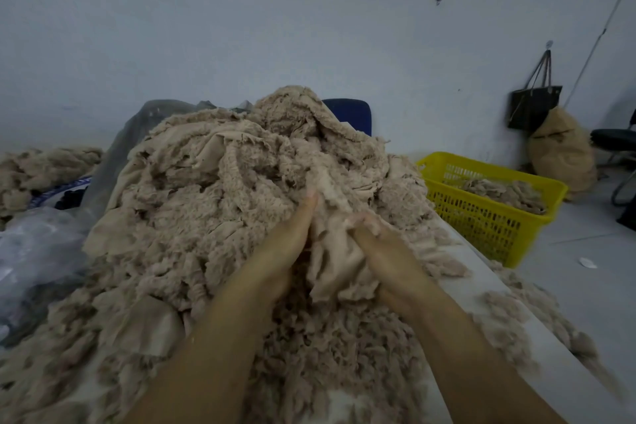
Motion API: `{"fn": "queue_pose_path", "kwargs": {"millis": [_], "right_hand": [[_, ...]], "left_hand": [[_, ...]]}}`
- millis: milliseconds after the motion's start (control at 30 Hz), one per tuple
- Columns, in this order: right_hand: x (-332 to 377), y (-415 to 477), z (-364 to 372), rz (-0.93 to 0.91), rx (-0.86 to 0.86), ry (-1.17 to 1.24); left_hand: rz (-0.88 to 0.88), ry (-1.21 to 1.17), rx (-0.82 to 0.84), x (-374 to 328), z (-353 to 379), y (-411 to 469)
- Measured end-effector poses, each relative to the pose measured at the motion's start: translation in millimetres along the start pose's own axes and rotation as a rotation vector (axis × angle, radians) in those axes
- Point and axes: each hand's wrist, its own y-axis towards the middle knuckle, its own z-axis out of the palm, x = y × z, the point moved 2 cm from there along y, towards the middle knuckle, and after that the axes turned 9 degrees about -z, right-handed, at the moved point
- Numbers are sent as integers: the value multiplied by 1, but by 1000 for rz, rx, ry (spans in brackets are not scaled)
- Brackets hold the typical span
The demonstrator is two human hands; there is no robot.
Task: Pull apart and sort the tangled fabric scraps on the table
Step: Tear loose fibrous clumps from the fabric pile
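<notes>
Heap of scraps (213, 210): on the counter (481, 282), filling its middle from near edge to far edge.
Hands: at the heap's near right side, left hand (282, 251) and right hand (389, 251) side by side, holding one scrap (334, 262) between them.
Loose scraps (516, 313): strewn along the counter's right edge.
Basket (481, 227): just beyond the right edge, towards the far right corner, with sorted scraps (506, 191) in it.
Plastic bag (38, 251): against the heap's left side.
Smaller pile (38, 169): far left, behind the bag.
Chair back (347, 113): behind the heap, before the wall.
Handbag (535, 107): hanging on the wall, behind the basket.
Sack (561, 151): on the floor under the handbag.
</notes>
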Motion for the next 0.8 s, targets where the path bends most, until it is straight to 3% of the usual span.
{"fn": "queue_pose_path", "kwargs": {"millis": [67,133,267,333,400,533,600,800], "right_hand": [[0,-10,9,4,188,-14],[-1,-19,10,30,302,-9],[-10,-20,0,86,313,-92],[-11,-13,-5,107,143,-58],[-10,-4,-7,131,-10,91],[-5,16,-3,285,-60,214],[-4,28,-4,370,-112,257],[-8,51,-42,396,-392,470]], "left_hand": [[-24,-97,-36,-12,3,6],[-133,-352,-68,-18,3,13],[-161,-822,-70,-20,6,24],[-71,-688,-144,-13,11,19],[34,-302,-180,-2,24,7],[199,317,-29,14,53,-8],[248,385,-25,15,55,-11],[366,239,-70,11,33,-33]]}}
